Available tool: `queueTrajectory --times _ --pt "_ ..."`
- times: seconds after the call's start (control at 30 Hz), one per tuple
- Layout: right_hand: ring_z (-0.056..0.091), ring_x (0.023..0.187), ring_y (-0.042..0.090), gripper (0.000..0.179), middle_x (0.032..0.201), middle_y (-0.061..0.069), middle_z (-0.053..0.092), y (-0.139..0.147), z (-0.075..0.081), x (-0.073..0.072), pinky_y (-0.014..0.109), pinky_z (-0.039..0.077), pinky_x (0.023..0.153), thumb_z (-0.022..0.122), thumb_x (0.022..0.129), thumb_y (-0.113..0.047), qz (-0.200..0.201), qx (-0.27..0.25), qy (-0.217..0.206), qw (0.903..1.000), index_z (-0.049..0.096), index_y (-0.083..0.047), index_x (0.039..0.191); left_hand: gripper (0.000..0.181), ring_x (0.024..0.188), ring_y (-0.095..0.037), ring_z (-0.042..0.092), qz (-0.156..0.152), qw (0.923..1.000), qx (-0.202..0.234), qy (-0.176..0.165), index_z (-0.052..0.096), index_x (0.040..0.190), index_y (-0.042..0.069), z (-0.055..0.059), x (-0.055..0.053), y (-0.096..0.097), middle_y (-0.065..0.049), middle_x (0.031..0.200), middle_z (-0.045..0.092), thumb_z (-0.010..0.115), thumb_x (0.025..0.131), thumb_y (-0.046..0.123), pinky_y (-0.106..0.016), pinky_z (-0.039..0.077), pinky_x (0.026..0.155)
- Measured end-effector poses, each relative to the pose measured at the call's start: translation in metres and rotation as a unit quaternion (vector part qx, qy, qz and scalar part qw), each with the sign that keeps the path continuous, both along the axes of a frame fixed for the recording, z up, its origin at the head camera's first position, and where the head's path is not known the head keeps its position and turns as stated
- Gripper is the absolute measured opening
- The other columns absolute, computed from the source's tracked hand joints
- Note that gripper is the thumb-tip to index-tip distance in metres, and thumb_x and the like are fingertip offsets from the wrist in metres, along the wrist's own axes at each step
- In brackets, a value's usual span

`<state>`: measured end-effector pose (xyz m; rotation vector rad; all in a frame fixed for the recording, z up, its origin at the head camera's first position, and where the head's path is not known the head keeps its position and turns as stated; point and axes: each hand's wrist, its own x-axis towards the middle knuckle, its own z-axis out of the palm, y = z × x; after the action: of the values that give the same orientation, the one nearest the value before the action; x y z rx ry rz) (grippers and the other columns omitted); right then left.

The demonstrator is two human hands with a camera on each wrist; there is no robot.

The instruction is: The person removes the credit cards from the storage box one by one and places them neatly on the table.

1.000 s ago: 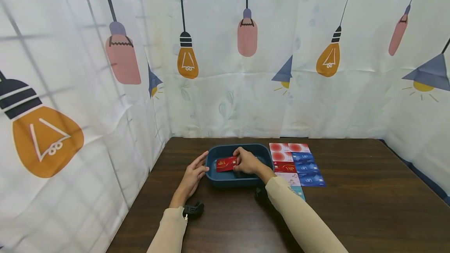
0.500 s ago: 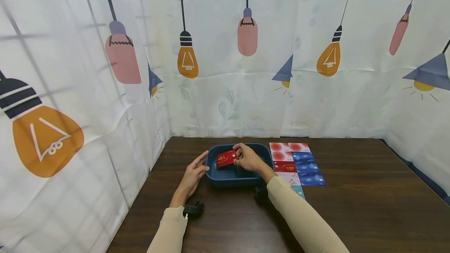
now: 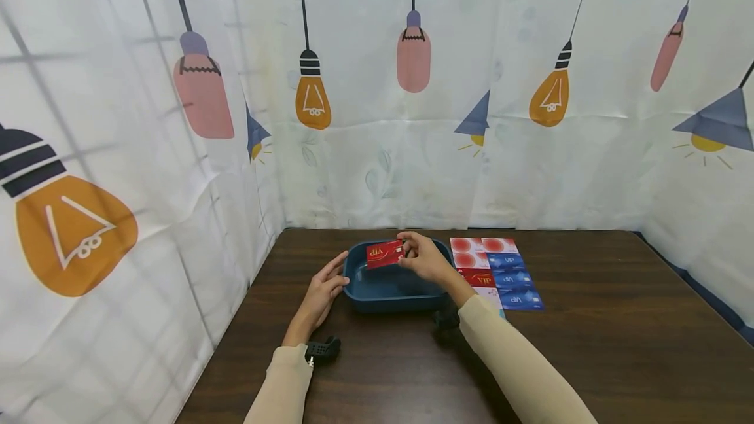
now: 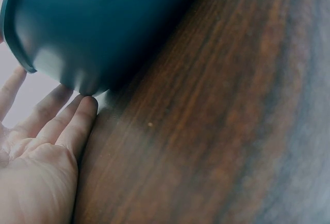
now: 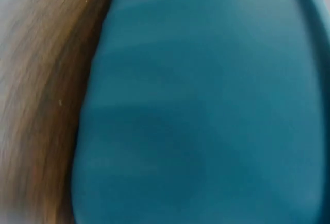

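A red VIP card (image 3: 385,254) is pinched by its right end between the thumb and fingers of my right hand (image 3: 427,260). It is held over the blue basin (image 3: 394,306), near the far rim. My left hand (image 3: 321,293) rests against the basin's left side. In the left wrist view, the straight fingertips of the left hand (image 4: 41,147) touch the basin's outer wall (image 4: 108,23). Only the basin's wall (image 5: 201,105) and some table fill the right wrist view; the right hand and the card are out of sight there.
Right of the basin, several cards lie edge to edge in columns on the brown table (image 3: 618,319): blue VIP cards (image 3: 514,280), a red VIP card (image 3: 478,278) and red-and-white cards (image 3: 471,254). My right forearm partly covers the nearest ones. A white curtain (image 3: 365,182) hangs behind.
My right hand has lifted the red VIP card up from inside the basin towards its far rim. The left hand has stayed at the basin's left side.
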<state>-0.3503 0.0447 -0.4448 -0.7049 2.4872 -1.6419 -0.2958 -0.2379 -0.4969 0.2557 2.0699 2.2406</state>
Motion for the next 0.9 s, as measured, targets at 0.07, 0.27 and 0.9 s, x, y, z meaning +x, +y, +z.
queueTrajectory --times 0.07,0.27,0.9 --pt "0.047 0.076 0.018 0.055 0.099 0.012 0.056 0.006 0.002 0.002 0.025 0.045 0.067 0.072 0.092 -0.003 -0.002 -0.004 0.004 1.0000 0.052 -0.006 0.144 0.062 0.155 -0.028 0.028 0.000 1.0000 -0.005 0.000 0.042 0.157 0.025 0.000 0.000 0.000 -0.007 0.165 0.035 0.058 0.099 0.010 -0.055 0.029 0.122" --pt "0.048 0.074 0.018 0.056 0.099 0.015 0.055 0.026 0.007 0.013 0.023 0.043 0.064 0.072 0.092 -0.001 -0.001 -0.008 0.016 0.9998 0.052 -0.002 0.144 0.062 0.154 -0.029 0.028 0.007 0.9998 -0.016 0.007 0.042 0.157 0.024 -0.001 -0.001 0.000 -0.009 0.165 0.034 0.059 0.099 0.011 -0.054 0.032 0.120" --pt "0.051 0.082 0.015 0.058 0.102 0.017 0.052 0.092 0.010 0.043 0.020 0.046 0.065 0.069 0.094 -0.003 -0.018 -0.023 0.021 0.9994 0.047 0.002 0.147 0.063 0.158 -0.030 0.020 -0.003 1.0000 -0.007 0.002 0.041 0.158 0.025 -0.002 0.000 -0.001 -0.006 0.168 0.029 0.058 0.099 0.011 -0.059 0.022 0.124"
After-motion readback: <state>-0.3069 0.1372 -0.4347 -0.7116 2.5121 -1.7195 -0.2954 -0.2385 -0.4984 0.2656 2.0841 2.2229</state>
